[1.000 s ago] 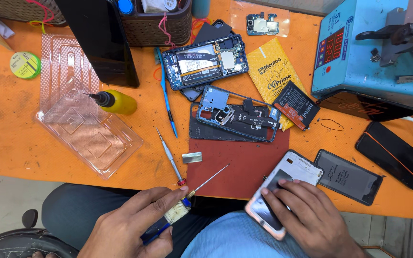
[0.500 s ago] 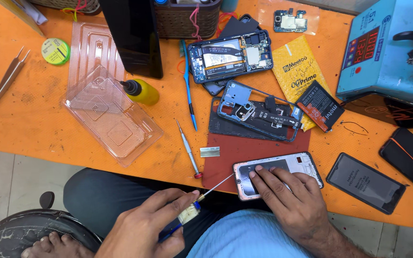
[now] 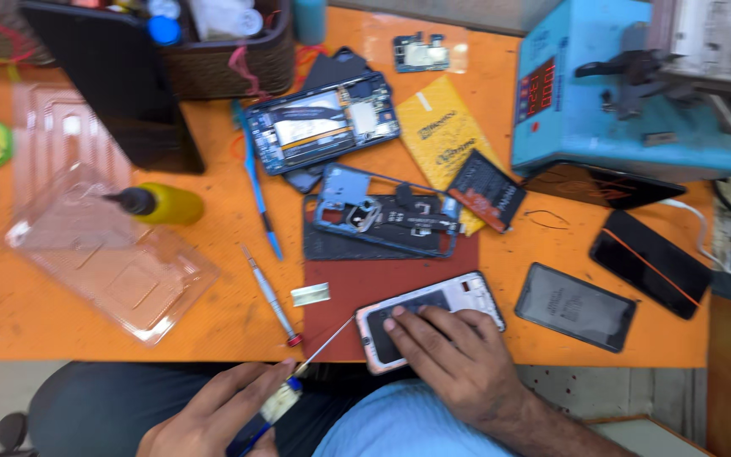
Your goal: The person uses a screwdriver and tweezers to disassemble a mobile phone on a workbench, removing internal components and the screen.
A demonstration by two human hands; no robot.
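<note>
My right hand [image 3: 454, 360] lies flat on the phone [image 3: 430, 320] at the near edge of the orange table [image 3: 213, 279], fingers spread and pressing down, not curled round it. The phone rests partly on the dark red mat [image 3: 357, 283], and my fingers cover much of its lower half, so I can't make out what is under them. My left hand [image 3: 213, 415] is closed around a screwdriver [image 3: 298, 385] with a blue and pale handle; its thin shaft points up toward the phone's left corner, and whether the tip touches is too small to tell. Part of that hand is cut off by the bottom of the view.

A second, slimmer screwdriver [image 3: 271, 296] lies on the table just left of the mat, with a small metal strip [image 3: 310, 294] beside it. Farther up sit an opened phone frame [image 3: 387, 216] and another open phone [image 3: 323, 123] showing its insides. A yellow bottle [image 3: 162, 203] lies on a clear plastic tray [image 3: 112, 254], which is blurred. To the right are two dark phones [image 3: 577, 306] [image 3: 649, 262] and a blue machine [image 3: 628, 93], whose top runs out of view.
</note>
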